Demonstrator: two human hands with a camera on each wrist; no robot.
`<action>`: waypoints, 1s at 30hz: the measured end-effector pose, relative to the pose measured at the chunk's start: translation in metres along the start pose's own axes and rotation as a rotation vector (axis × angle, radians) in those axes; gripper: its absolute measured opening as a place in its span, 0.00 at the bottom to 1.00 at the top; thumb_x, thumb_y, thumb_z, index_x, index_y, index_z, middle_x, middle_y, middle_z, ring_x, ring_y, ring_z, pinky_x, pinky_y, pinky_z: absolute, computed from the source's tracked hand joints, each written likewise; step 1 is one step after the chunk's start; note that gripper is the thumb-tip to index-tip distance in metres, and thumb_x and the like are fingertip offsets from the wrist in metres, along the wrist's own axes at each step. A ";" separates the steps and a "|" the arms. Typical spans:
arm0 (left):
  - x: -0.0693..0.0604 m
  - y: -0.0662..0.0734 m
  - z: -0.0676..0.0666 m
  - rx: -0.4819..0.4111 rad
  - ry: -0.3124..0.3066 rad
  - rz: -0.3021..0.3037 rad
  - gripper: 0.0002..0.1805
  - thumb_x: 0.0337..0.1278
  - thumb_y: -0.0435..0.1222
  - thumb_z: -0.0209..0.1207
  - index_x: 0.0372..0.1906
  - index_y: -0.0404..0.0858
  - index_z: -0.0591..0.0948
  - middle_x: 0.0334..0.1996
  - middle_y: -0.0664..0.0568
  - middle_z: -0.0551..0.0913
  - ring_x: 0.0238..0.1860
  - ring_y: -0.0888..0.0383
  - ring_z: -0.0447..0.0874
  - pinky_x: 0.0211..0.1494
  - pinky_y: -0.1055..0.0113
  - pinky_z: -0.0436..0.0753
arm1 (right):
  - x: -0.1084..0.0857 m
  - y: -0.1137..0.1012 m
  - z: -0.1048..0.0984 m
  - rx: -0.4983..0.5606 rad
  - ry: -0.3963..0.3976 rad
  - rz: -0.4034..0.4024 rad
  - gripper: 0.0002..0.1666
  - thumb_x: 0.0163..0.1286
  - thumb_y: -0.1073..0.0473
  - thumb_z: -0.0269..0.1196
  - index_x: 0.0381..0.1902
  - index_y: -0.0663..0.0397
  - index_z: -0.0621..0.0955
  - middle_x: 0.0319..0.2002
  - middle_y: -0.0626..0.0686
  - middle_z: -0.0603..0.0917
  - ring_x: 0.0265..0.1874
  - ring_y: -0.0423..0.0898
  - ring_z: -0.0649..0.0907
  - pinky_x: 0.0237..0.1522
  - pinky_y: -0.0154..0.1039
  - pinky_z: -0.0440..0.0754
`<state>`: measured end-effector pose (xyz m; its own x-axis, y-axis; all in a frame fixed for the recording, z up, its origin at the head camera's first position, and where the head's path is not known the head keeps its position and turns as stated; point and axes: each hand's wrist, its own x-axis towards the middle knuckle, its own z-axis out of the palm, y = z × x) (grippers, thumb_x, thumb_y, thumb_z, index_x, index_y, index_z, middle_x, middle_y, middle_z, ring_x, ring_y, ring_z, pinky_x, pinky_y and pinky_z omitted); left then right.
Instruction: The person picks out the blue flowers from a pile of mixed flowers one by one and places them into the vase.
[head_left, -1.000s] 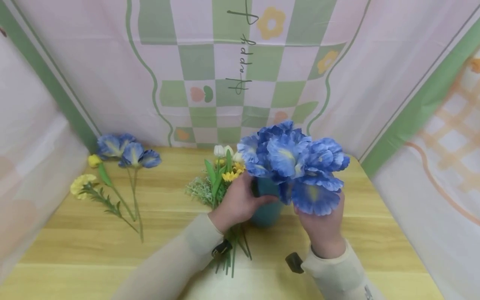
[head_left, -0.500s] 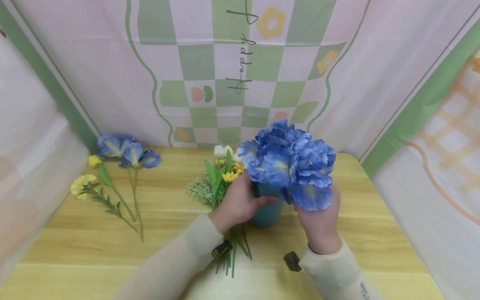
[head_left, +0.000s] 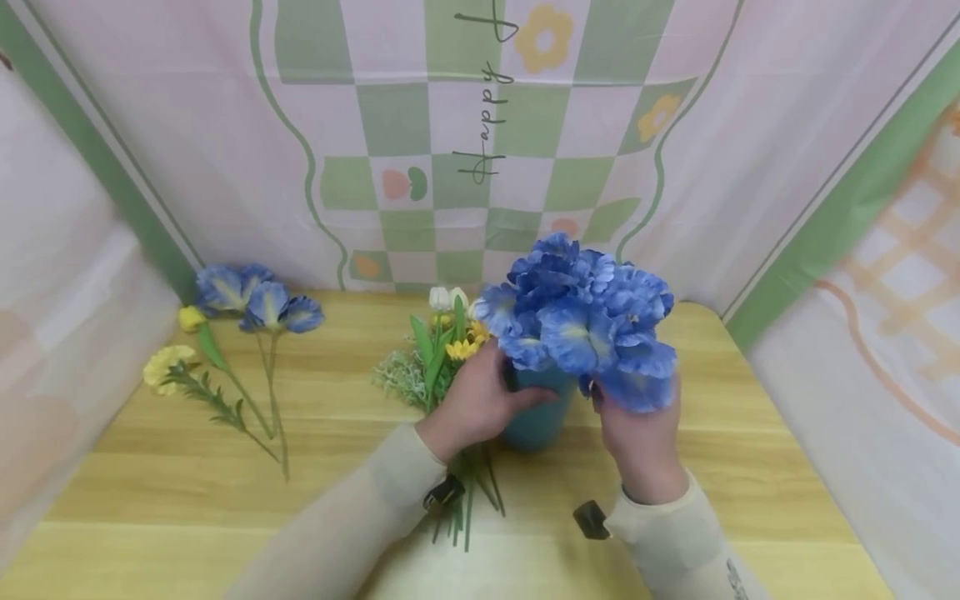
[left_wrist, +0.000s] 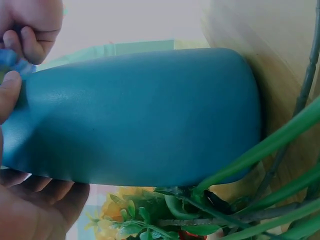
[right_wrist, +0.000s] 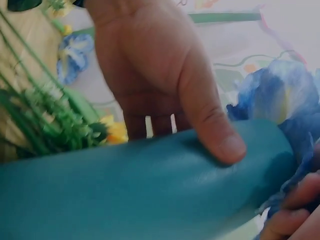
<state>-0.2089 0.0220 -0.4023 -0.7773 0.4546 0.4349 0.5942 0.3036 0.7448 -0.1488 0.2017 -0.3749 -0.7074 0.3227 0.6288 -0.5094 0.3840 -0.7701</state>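
Note:
A teal vase [head_left: 536, 421] stands upright on the wooden table, and my left hand [head_left: 472, 400] grips its upper part. In the right wrist view the left thumb and fingers [right_wrist: 155, 65] wrap the vase just below its mouth. Large blue iris flowers [head_left: 577, 321] fill the space above the mouth and hide it. At their right lower side my right hand [head_left: 645, 442] pinches blue iris blooms, its fingers [right_wrist: 292, 217] curled against the petals beside the rim. The stems are hidden, so I cannot tell how many it holds.
Left of the vase lies a bunch of white tulips, yellow flowers and greenery [head_left: 431, 358], its stems under my left wrist. Farther left are blue irises [head_left: 266, 307], a yellow tulip [head_left: 192, 318] and a yellow carnation-like flower [head_left: 168, 367]. A patterned cloth [head_left: 405, 117] hangs behind.
The blue blooms by my right hand have shifted inward, closer over the vase mouth, and the right hand has risen slightly. My left hand keeps its hold on the vase.

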 end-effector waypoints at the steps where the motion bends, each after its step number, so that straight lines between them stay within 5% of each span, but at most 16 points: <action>1: -0.001 0.000 -0.001 0.008 -0.012 -0.021 0.43 0.49 0.47 0.75 0.70 0.41 0.68 0.61 0.51 0.77 0.60 0.56 0.76 0.65 0.62 0.72 | -0.002 0.001 -0.002 -0.062 -0.015 -0.005 0.24 0.51 0.75 0.62 0.49 0.75 0.74 0.37 0.58 0.81 0.38 0.41 0.79 0.41 0.27 0.75; 3: -0.004 -0.002 -0.005 0.031 -0.054 -0.064 0.42 0.51 0.48 0.73 0.69 0.40 0.68 0.60 0.50 0.77 0.59 0.55 0.76 0.64 0.61 0.73 | -0.004 0.002 -0.005 -0.231 -0.025 -0.054 0.32 0.52 0.73 0.65 0.56 0.74 0.70 0.36 0.59 0.80 0.36 0.40 0.79 0.43 0.25 0.74; 7: -0.016 -0.014 -0.020 0.137 -0.132 -0.141 0.40 0.58 0.49 0.68 0.70 0.37 0.67 0.61 0.46 0.76 0.61 0.51 0.75 0.65 0.57 0.73 | -0.003 0.010 -0.016 -0.040 -0.081 -0.017 0.35 0.48 0.82 0.57 0.57 0.62 0.70 0.26 0.52 0.79 0.21 0.40 0.78 0.26 0.26 0.77; 10: -0.030 -0.028 -0.039 0.205 -0.112 -0.162 0.35 0.63 0.46 0.65 0.70 0.36 0.68 0.62 0.47 0.76 0.61 0.51 0.75 0.65 0.56 0.73 | -0.001 0.019 -0.026 0.063 -0.120 -0.002 0.36 0.42 0.85 0.47 0.50 0.58 0.74 0.21 0.49 0.77 0.14 0.40 0.75 0.15 0.30 0.74; 13: -0.046 -0.039 -0.065 0.179 -0.024 -0.188 0.23 0.66 0.41 0.63 0.62 0.36 0.77 0.52 0.50 0.82 0.51 0.53 0.81 0.55 0.56 0.80 | 0.003 0.028 -0.037 -0.106 -0.164 -0.036 0.31 0.38 0.84 0.46 0.41 0.59 0.76 0.21 0.50 0.76 0.14 0.41 0.75 0.15 0.31 0.75; 17: -0.062 -0.049 -0.097 0.030 0.080 -0.262 0.12 0.68 0.38 0.61 0.51 0.39 0.83 0.44 0.55 0.85 0.44 0.57 0.82 0.49 0.57 0.83 | 0.012 0.037 -0.048 -0.417 -0.250 -0.118 0.24 0.37 0.84 0.50 0.29 0.56 0.77 0.23 0.48 0.77 0.21 0.43 0.76 0.22 0.33 0.75; 20: -0.073 -0.058 -0.113 0.019 0.097 -0.310 0.10 0.68 0.37 0.61 0.50 0.40 0.84 0.45 0.54 0.85 0.45 0.57 0.82 0.50 0.55 0.82 | 0.016 0.043 -0.053 -0.493 -0.318 -0.141 0.26 0.34 0.85 0.52 0.26 0.52 0.78 0.25 0.48 0.78 0.25 0.46 0.76 0.23 0.36 0.76; 25: -0.089 -0.075 -0.140 0.300 0.103 -0.375 0.10 0.68 0.35 0.59 0.48 0.35 0.84 0.42 0.45 0.86 0.42 0.49 0.84 0.47 0.51 0.83 | 0.013 0.049 -0.057 -0.510 -0.387 -0.051 0.26 0.40 0.84 0.55 0.36 0.56 0.79 0.33 0.53 0.80 0.29 0.49 0.78 0.22 0.39 0.78; 30: -0.110 -0.093 -0.186 0.674 0.055 -0.556 0.14 0.67 0.36 0.53 0.40 0.27 0.82 0.34 0.35 0.84 0.33 0.38 0.82 0.35 0.43 0.82 | 0.010 0.053 -0.063 -0.505 -0.421 0.119 0.34 0.52 0.79 0.56 0.60 0.58 0.74 0.48 0.59 0.79 0.32 0.51 0.80 0.25 0.42 0.81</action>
<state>-0.2174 -0.2122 -0.4255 -0.9893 0.0576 0.1339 0.1078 0.9074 0.4061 -0.1520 0.2797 -0.4023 -0.9276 0.0617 0.3685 -0.1967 0.7580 -0.6220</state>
